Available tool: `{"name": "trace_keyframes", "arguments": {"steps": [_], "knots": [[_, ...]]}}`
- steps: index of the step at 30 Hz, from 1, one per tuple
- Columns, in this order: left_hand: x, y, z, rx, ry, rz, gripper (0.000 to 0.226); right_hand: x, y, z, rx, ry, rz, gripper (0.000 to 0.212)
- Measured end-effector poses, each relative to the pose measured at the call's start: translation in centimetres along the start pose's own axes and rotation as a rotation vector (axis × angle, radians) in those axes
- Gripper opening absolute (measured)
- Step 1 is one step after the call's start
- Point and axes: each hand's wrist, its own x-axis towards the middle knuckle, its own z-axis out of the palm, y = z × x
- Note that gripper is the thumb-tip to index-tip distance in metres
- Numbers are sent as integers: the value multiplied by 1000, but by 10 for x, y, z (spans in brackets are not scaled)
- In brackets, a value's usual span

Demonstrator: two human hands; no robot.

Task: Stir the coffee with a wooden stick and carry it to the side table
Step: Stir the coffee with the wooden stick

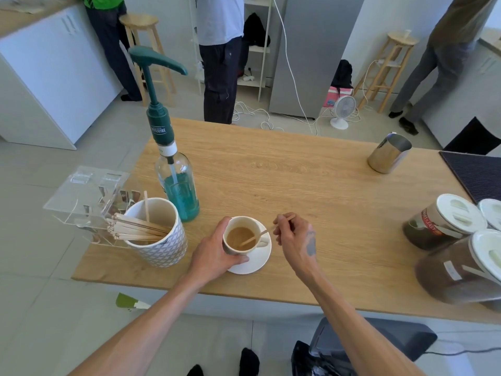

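From the head camera, a white cup point(245, 237) of light-brown coffee point(238, 236) sits on a white saucer point(257, 263) near the front edge of the wooden desk point(298, 185). The left hand point(214, 253) wraps around the cup from its 8 o'clock side, thumb at the near rim and fingers curled round the wall. The right hand point(294, 237), at the cup's 3 o'clock, pinches the upper end of a wooden stick point(260, 234) between thumb and fingertips; the stick slants down with its lower end in the coffee. At the cup's 9 o'clock stands a patterned mug point(160, 240) full of spare sticks, with a clear acrylic holder point(84, 202) beyond it. A pump bottle point(177, 185) of blue-green liquid stands at 11 o'clock. A steel pitcher point(389, 153) sits at 1 o'clock, well apart. Lidded jars point(444, 221) crowd the desk's edge at 3 o'clock.
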Motion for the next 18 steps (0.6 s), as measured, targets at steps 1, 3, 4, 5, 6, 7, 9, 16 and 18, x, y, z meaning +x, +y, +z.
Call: {"name": "trace_keyframes", "arguments": {"steps": [1, 3, 4, 5, 6, 7, 9, 16, 18], "knots": [[0, -1, 1, -1, 1, -2, 92, 1, 1, -1, -5, 57, 8, 26], [0, -2, 2, -8, 9, -10, 90, -2, 1, 1, -18, 72, -5, 25], [-1, -3, 2, -7, 11, -11, 89, -6, -1, 5, -21, 35, -17, 25], [0, -2, 1, -5, 7, -6, 88, -11, -4, 8, -27, -1, -19, 25], [0, -1, 0, 2, 2, -2, 87, -14, -5, 10, -38, -19, -9, 25], [1, 0, 0, 9, -1, 2, 88, -16, -5, 9, -50, -3, 11, 25], [1, 0, -2, 16, 3, -3, 93, -16, -5, 6, -47, 101, 64, 27], [0, -1, 0, 38, 6, -13, 97, -30, -16, 19, -75, 73, 37, 25], [0, -2, -1, 44, -1, -15, 98, -29, -16, 16, -83, 185, 52, 26]]}}
